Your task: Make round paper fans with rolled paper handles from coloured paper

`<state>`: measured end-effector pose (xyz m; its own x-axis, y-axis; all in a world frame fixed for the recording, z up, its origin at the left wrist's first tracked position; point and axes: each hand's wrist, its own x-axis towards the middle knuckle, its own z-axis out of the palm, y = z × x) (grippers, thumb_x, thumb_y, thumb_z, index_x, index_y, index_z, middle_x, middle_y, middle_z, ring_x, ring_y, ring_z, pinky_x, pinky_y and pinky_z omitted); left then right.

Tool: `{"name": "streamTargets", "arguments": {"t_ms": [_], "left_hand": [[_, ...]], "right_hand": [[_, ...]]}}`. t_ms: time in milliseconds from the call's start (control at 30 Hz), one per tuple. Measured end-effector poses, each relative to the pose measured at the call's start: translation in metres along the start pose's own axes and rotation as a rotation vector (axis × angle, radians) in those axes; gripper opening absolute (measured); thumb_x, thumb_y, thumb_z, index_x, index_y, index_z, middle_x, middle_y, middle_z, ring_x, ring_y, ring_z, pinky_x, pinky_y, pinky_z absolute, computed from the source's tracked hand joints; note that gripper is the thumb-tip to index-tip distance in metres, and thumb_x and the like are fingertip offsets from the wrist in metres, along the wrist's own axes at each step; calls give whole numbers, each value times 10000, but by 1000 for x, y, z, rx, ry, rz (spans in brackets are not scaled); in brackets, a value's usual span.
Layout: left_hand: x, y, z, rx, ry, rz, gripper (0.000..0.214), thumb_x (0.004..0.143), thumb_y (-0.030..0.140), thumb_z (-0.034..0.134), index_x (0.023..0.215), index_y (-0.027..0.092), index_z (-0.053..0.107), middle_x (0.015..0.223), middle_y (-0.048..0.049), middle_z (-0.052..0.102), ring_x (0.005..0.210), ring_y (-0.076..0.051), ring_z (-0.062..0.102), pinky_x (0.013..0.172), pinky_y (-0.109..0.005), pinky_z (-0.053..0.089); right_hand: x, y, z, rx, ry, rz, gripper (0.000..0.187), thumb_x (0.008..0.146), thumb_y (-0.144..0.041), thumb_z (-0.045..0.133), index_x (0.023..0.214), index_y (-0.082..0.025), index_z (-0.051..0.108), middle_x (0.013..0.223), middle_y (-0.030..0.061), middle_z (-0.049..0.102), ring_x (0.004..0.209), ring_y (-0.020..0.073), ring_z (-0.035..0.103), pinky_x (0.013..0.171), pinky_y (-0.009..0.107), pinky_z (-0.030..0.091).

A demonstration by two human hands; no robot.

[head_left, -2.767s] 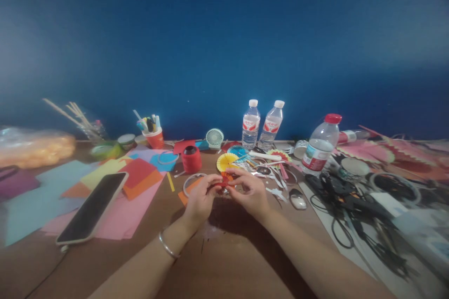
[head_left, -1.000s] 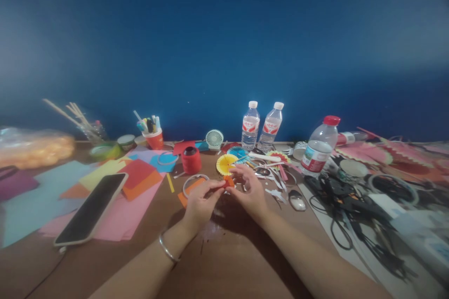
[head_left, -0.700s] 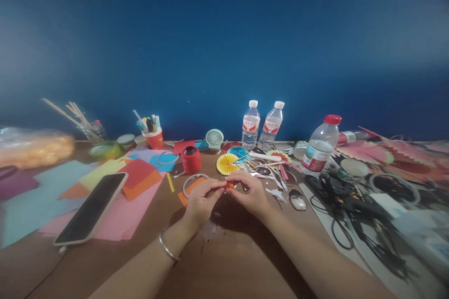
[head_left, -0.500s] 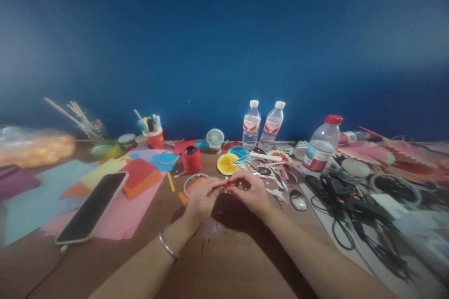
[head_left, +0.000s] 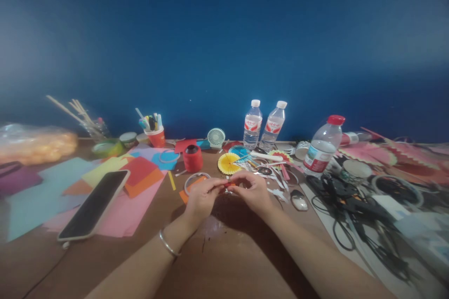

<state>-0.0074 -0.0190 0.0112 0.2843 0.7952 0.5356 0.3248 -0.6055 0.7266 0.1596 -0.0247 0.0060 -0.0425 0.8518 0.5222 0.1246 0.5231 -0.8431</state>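
- Head view: a small red-and-orange piece of folded paper (head_left: 230,186) is held between two bare hands, above the near middle of a brown wood-look table (head_left: 224,266).
- Left hand (head_left: 201,197): thumb and forefinger closed in a narrow pinch on the paper's left end.
- Right hand (head_left: 254,195): fingers arched, thumb and forefinger tips brought together on the right end. Most of the paper is hidden, so its folds cannot be read.
- Handling (judgement): light, even pressure at both ends should keep creases sharp; one hand is best kept steady while the other works the fold, with layers aligned at their edges.
- Edges: a round yellow pleated-paper disc (head_left: 228,163) lies just beyond the fingertips; loose white paper scraps (head_left: 278,194) and a black-and-silver computer mouse (head_left: 298,200) lie to the right; a pale grey ring (head_left: 188,184) sits near the left hand.
- Room (judgement): motion toward the body, over the brown surface, seems least hindered; reaching forward or rightward risks brushing the disc or scraps.
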Motion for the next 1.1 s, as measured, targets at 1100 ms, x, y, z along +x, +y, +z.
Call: {"name": "streamTargets", "arguments": {"t_ms": [1100], "left_hand": [[6, -11, 8, -163, 87, -302, 157, 643, 194, 648, 790, 177, 598, 756, -12, 639, 710, -158, 604, 682, -269, 479]], "right_hand": [[1, 7, 14, 80, 52, 304, 180, 631, -220, 663, 804, -171, 643, 689, 22, 660, 614, 167, 593, 595, 285, 470]]}}
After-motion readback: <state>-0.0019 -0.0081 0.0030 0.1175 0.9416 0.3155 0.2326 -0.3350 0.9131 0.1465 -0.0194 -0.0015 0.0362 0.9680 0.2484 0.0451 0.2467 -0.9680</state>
